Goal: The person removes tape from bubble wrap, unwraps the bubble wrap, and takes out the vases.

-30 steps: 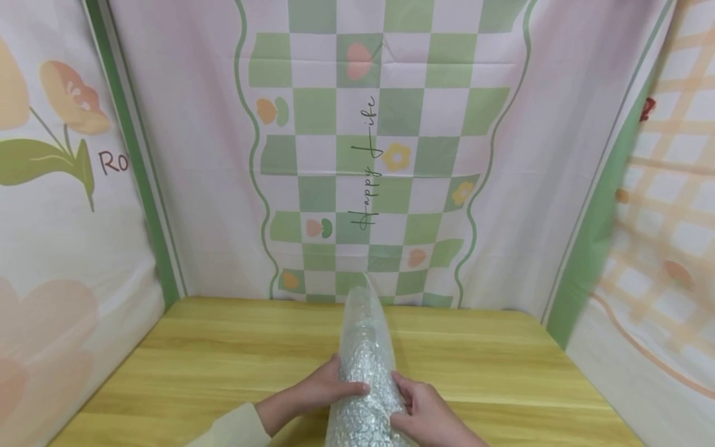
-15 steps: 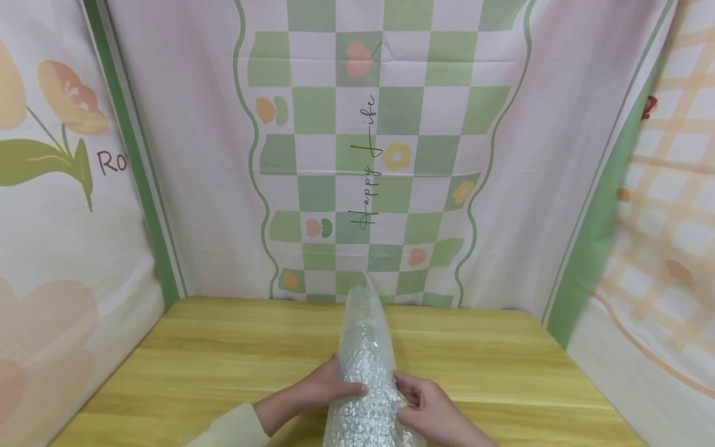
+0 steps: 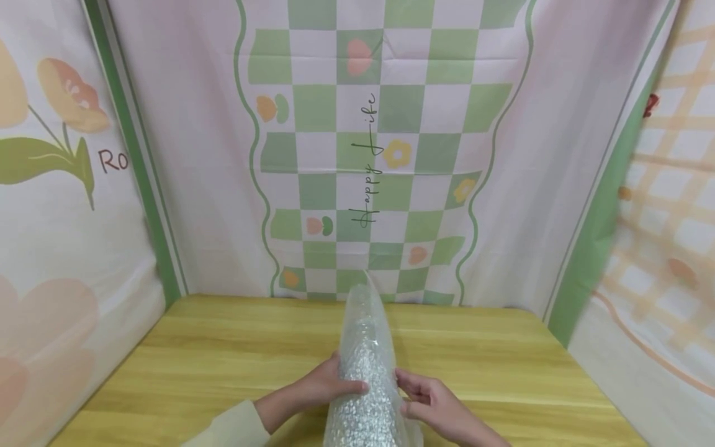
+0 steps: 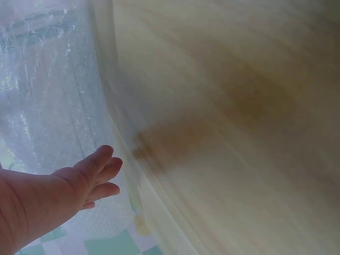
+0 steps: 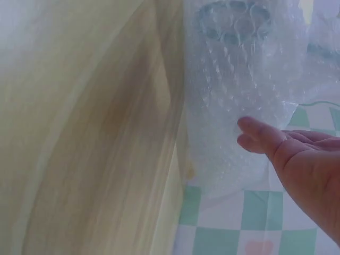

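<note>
A long bundle of clear bubble wrap [image 3: 365, 372] extends from the near edge of the view toward the backdrop. My left hand [image 3: 318, 388] holds its left side, the thumb lying across the top. In the left wrist view, the fingers [image 4: 103, 175] are in front of the wrap. My right hand [image 3: 438, 406] is at the bundle's right side beside a loose flap of wrap [image 3: 413, 431], with thumb and fingers apart. The right wrist view shows a round, ring-like outline [image 5: 234, 22] inside the wrap. What is wrapped cannot be made out.
A yellow wood-grain table [image 3: 234, 347] is under the bundle. Behind it hangs a green-checked cloth [image 3: 357, 155] with printed lettering. Patterned cloths also enclose the left [image 3: 50, 248] and right [image 3: 665, 261] sides.
My right hand has shifted slightly right, away from the bundle, and its thumb and fingers have loosened. The wrap's right edge now stands out as a flap. The left hand stays put.
</note>
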### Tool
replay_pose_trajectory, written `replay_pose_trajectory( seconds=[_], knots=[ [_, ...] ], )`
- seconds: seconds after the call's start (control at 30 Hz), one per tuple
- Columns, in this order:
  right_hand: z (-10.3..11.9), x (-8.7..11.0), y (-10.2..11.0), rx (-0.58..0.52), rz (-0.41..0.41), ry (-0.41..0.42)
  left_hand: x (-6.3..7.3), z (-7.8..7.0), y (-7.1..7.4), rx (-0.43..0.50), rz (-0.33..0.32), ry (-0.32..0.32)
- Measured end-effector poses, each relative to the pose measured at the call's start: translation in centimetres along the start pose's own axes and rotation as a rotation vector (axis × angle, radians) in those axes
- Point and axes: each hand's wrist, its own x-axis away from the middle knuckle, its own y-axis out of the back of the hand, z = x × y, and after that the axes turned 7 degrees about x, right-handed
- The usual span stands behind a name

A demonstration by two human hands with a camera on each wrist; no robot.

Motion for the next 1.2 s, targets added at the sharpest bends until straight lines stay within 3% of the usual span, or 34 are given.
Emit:
replay_pose_trajectory(
  seconds=[0.13, 0.3, 0.6, 1.2],
  knots=[
    [0.2, 0.0, -0.1, 0.011, -0.001, 0.032, 0.0, 0.0, 0.0, 0.024, 0.007, -0.005],
    [0.7, -0.1, -0.2, 0.091, -0.071, 0.043, 0.0, 0.0, -0.1, 0.023, -0.009, -0.011],
    [1.3, -1.5, -0.4, 0.149, -0.204, -0.064, 0.1, 0.0, -0.1, 0.02, -0.007, -0.008],
    [0.0, -5.0, -0.8, 0.344, -0.345, -0.101, 0.1, 0.1, 0.0, 0.056, 0.014, -0.019]
  ],
)
